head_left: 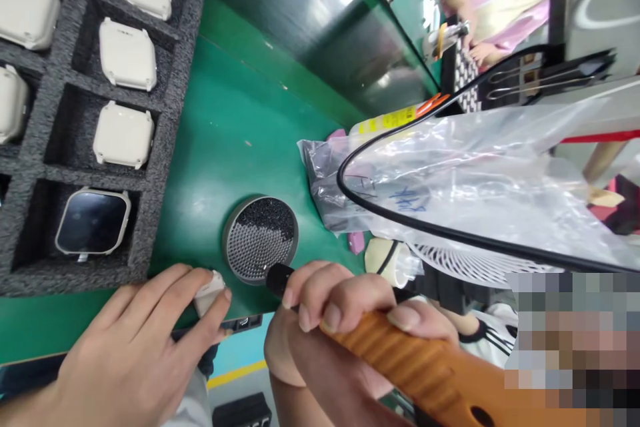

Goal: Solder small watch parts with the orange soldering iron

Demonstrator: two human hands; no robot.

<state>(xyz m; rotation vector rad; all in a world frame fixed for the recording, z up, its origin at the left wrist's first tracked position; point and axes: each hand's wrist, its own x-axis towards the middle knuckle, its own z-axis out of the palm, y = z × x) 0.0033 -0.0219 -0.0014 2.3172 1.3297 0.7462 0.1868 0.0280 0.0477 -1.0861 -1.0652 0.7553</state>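
The risk I see is at the bench edge: the small white watch case (209, 291) sits right at the lip of the green bench (240, 127), pinned only by fingertips, and a sideways push from the tool could flick it off toward six o'clock. The dish of tiny screws (260, 238), just at twelve o'clock of the tool tip, could also be knocked and spilled if the tip swings wide. My left hand (135, 353) lies mostly flat with fingers loosely spread, the thumb and forefinger closed lightly on the case from seven o'clock. My right hand (345, 320) is curled tight around the orange ribbed screwdriver (400, 360), fingers fully wrapped, its black tip (277, 277) pointing to ten o'clock, near the case but apart from it. The foam tray (165, 107) of cases sits at ten o'clock; a black cable (380, 203) loops over a plastic bag (475, 180) at two o'clock.
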